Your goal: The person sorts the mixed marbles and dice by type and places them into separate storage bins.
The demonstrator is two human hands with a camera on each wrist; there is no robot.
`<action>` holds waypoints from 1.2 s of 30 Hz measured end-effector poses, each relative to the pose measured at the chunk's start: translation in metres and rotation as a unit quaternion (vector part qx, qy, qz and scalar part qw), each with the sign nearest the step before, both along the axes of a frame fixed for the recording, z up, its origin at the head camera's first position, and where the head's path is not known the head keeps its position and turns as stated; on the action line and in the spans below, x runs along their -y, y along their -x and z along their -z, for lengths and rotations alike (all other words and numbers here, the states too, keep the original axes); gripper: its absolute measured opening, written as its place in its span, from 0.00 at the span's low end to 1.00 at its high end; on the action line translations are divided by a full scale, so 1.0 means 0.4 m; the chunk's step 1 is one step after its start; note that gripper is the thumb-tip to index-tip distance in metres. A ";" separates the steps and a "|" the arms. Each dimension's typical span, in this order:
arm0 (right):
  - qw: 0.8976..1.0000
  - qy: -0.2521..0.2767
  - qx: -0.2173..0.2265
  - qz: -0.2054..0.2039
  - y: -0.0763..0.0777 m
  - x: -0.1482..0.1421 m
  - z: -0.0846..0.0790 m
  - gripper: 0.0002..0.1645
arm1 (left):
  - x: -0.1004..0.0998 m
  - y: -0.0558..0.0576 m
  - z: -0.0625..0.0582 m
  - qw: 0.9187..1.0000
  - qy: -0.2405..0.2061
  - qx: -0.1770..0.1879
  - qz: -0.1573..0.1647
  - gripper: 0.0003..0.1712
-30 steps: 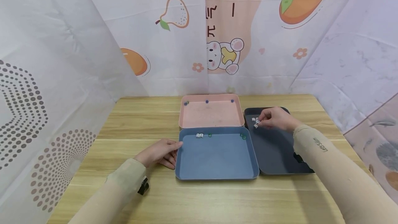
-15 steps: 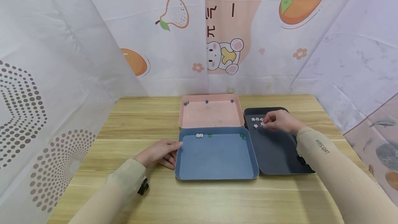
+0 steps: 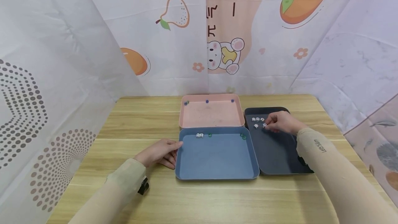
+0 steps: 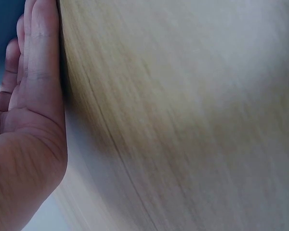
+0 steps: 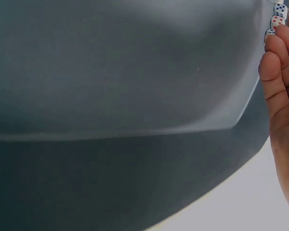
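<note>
In the head view my right hand (image 3: 281, 122) is over the dark tray (image 3: 276, 151), its thumb and forefinger pinching a white die (image 3: 265, 126). Another die (image 3: 256, 126) sits to its left, and a short row of dice (image 3: 257, 119) lies behind. The right wrist view shows dice (image 5: 278, 21) by the fingertips (image 5: 269, 65), with the grip itself hidden. At the left side of the blue tray (image 3: 217, 161), my left hand (image 3: 160, 151) holds the rim, thumb on the edge and fingers against the outer wall.
Two dice (image 3: 199, 135) and a few small green pieces (image 3: 243, 136) lie in the blue tray's back part. A pink tray (image 3: 211, 115) behind it bears several small blue and green pieces along its back wall. All three trays stand close together on the wooden table (image 3: 146, 120).
The dice in the dark tray were bunched together and now stand apart. My right hand has shifted slightly right and toward me with one die. My left hand stays put.
</note>
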State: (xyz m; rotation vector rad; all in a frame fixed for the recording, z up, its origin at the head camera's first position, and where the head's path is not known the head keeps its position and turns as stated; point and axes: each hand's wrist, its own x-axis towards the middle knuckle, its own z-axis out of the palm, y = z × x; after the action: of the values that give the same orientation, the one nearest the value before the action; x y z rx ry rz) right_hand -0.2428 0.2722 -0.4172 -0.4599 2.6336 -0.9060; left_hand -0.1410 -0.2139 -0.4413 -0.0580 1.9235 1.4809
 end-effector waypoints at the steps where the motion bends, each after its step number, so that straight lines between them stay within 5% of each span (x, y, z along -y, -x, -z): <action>1: 1.000 -0.002 0.003 0.001 0.000 0.000 0.002 0.05 | 0.000 0.000 0.001 1.000 0.000 0.000 0.000 0.29; 36: 0.999 -0.036 0.019 -0.016 0.002 0.024 0.026 0.07 | 0.002 0.001 -0.001 1.000 -0.007 0.003 -0.001 0.31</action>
State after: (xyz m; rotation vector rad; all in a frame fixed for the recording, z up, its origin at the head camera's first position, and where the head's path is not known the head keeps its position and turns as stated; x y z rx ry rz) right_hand -0.2437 0.2626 -0.4276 -0.4604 2.6070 -0.8004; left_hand -0.1414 -0.2145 -0.4409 -0.0576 1.9087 1.4935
